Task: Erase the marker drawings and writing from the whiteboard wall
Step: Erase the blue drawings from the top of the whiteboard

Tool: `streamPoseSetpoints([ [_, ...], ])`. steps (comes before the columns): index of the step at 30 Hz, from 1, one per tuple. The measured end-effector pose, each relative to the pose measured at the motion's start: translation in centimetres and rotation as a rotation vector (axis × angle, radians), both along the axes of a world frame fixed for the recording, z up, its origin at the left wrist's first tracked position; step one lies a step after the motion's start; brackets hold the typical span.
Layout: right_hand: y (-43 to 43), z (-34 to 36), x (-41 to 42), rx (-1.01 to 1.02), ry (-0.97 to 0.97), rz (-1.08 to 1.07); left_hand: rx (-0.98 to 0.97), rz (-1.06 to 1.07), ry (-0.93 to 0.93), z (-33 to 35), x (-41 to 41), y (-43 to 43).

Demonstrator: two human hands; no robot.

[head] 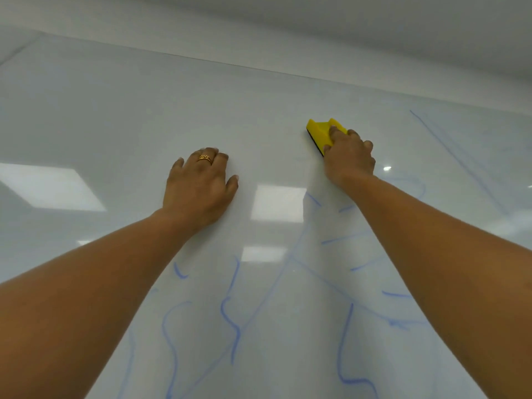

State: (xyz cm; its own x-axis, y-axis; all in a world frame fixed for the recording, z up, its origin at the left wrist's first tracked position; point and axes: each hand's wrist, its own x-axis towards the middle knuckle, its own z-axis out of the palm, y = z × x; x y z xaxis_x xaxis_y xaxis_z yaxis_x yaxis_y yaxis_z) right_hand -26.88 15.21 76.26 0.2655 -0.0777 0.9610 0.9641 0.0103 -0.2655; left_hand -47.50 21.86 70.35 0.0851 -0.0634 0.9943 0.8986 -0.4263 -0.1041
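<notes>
A glossy whiteboard wall (115, 116) fills the view. My right hand (349, 159) grips a yellow eraser (321, 132) with a dark pad and holds it against the board, high up at centre right. My left hand (198, 185), with a gold ring, lies flat on the board to the left of it, fingers spread. Blue marker lines (230, 318) run between and below my forearms. Fainter blue strokes (449, 145) slant across the upper right. The board around and above both hands carries no marks.
The board's top edge (259, 69) meets a plain white wall near the ceiling. Reflections of ceiling lights (277, 201) shine on the board.
</notes>
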Motion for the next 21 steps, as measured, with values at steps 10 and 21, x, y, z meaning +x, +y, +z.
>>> streamPoseSetpoints([
  [10,1.8,-4.0,-4.1,0.087,-0.159,-0.080,-0.021,-0.021,-0.046,0.1,0.4,-0.2],
  [21,3.7,-8.2,-7.3,0.276,-0.462,0.038,0.001,-0.027,-0.040,0.1,0.4,-0.2],
])
